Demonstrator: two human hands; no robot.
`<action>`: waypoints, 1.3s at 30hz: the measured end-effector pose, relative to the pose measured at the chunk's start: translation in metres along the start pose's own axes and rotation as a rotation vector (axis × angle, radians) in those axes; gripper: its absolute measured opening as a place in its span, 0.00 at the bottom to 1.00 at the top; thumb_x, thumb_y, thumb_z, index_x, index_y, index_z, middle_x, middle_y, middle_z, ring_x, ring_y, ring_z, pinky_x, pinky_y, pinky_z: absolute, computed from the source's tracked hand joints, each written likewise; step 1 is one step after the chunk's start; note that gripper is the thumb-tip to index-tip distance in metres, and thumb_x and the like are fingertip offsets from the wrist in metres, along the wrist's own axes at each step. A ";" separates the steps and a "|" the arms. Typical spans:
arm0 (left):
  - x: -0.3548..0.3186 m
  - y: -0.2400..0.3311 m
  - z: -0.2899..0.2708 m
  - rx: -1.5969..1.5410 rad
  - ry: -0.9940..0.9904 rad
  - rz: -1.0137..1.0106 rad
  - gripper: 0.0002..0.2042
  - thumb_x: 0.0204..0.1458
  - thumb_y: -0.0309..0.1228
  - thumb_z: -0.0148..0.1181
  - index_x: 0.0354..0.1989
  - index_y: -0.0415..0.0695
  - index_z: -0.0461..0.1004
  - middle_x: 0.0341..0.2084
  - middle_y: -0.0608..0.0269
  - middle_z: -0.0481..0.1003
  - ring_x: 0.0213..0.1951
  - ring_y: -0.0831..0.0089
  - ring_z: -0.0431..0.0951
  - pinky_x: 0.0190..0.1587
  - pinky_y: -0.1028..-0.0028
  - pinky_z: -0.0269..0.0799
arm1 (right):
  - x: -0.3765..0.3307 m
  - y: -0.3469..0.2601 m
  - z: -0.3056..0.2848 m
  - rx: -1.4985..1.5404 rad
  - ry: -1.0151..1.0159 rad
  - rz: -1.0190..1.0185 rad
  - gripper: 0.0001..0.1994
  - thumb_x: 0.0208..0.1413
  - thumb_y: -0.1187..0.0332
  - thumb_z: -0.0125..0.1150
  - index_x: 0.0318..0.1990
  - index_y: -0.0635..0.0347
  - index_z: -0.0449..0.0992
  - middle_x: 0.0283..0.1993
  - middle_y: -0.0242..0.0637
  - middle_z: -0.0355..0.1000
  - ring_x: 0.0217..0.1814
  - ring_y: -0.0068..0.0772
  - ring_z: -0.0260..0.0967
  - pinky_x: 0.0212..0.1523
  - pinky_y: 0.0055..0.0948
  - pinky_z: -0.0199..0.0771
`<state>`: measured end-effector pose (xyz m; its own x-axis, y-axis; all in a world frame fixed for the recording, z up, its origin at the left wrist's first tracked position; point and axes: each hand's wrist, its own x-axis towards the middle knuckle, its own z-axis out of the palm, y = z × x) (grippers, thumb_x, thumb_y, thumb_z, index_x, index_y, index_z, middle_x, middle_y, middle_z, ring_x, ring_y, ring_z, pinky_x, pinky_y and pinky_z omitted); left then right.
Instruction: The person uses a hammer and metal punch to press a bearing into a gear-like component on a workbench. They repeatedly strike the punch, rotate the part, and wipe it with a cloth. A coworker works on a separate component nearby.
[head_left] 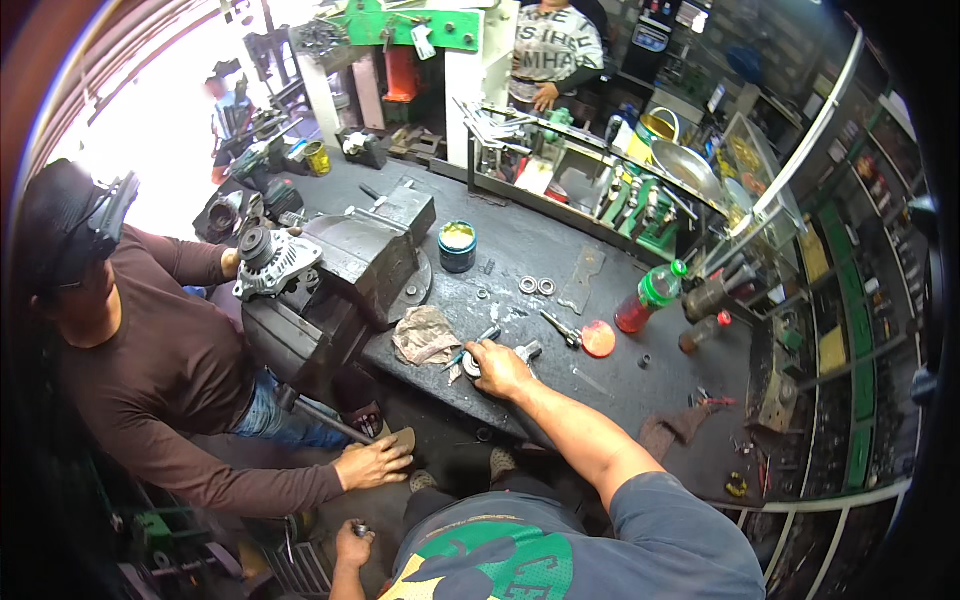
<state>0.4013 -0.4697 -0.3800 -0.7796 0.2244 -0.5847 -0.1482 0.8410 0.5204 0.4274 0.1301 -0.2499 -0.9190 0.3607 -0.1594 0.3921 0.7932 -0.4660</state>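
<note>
The right hand (pixel 497 367) is reaching out over the near edge of the dark bench (pixel 520 250), its fingers curling down around a small round metal part (pixel 470 366) that is lying on the bench top, just right of a crumpled grey rag (pixel 424 336). A thin blue-handled tool (pixel 474 345) is lying between the rag and the hand, touching the part's far side. The left hand (pixel 353 546) is hanging low, near the person's lap and well apart from the bench; its fingers are closing narrowly on a small dark piece (pixel 360 527) too tiny to make out.

To the left, a large grey vise (pixel 345 275) is standing on the bench, and a seated person in a brown shirt is holding an alternator (pixel 272 262) against its far left side. Farther back, a blue tin (pixel 457 246) is standing, with two bearing rings (pixel 537 285) lying to its right. To the right, pliers (pixel 562 329), a red lid (pixel 598 339) and a red bottle with a green top (pixel 648 296) are resting on the bench.
</note>
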 end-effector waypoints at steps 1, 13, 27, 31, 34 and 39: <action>-0.020 0.028 0.007 -0.018 0.002 -0.001 0.22 0.53 0.25 0.78 0.56 0.36 0.80 0.44 0.52 0.86 0.46 0.63 0.87 0.54 0.63 0.82 | -0.001 0.001 -0.005 -0.013 -0.037 -0.032 0.42 0.48 0.67 0.80 0.74 0.54 0.71 0.65 0.51 0.76 0.67 0.59 0.77 0.68 0.52 0.80; -0.083 0.280 0.061 -0.181 -0.106 0.603 0.31 0.56 0.27 0.75 0.70 0.39 0.74 0.61 0.44 0.82 0.64 0.50 0.83 0.68 0.57 0.76 | -0.054 0.026 -0.033 0.036 0.224 -0.310 0.49 0.53 0.58 0.84 0.81 0.50 0.62 0.78 0.58 0.64 0.80 0.63 0.62 0.80 0.60 0.65; 0.057 0.454 0.135 -0.401 0.072 0.819 0.26 0.56 0.17 0.76 0.63 0.39 0.75 0.57 0.53 0.84 0.60 0.66 0.84 0.65 0.66 0.77 | -0.133 0.084 0.002 0.487 0.312 0.345 0.29 0.61 0.61 0.71 0.66 0.68 0.76 0.52 0.64 0.83 0.57 0.59 0.85 0.56 0.57 0.83; 0.074 0.451 0.140 -0.381 0.032 0.822 0.27 0.55 0.18 0.77 0.64 0.39 0.74 0.60 0.53 0.84 0.60 0.66 0.84 0.65 0.66 0.78 | -0.171 0.087 -0.030 0.790 -0.133 0.683 0.28 0.63 0.52 0.75 0.55 0.72 0.79 0.48 0.62 0.84 0.54 0.65 0.84 0.56 0.52 0.82; 0.073 0.457 0.137 -0.307 -0.048 0.809 0.28 0.55 0.18 0.78 0.64 0.39 0.74 0.62 0.53 0.84 0.61 0.64 0.85 0.66 0.66 0.79 | -0.192 0.107 -0.005 0.580 -0.062 0.542 0.30 0.65 0.49 0.74 0.56 0.72 0.78 0.49 0.63 0.84 0.56 0.65 0.84 0.57 0.53 0.81; 0.077 0.456 0.136 -0.168 0.027 0.877 0.30 0.49 0.22 0.82 0.62 0.38 0.78 0.61 0.50 0.83 0.62 0.56 0.85 0.67 0.62 0.79 | -0.198 0.110 0.007 0.520 0.002 0.490 0.32 0.68 0.47 0.69 0.62 0.72 0.77 0.55 0.67 0.82 0.61 0.65 0.82 0.62 0.54 0.79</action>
<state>0.3567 -0.0021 -0.2728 -0.6682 0.7397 0.0796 0.4223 0.2891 0.8591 0.6520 0.1422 -0.2759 -0.6420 0.6169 -0.4552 0.6886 0.2029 -0.6961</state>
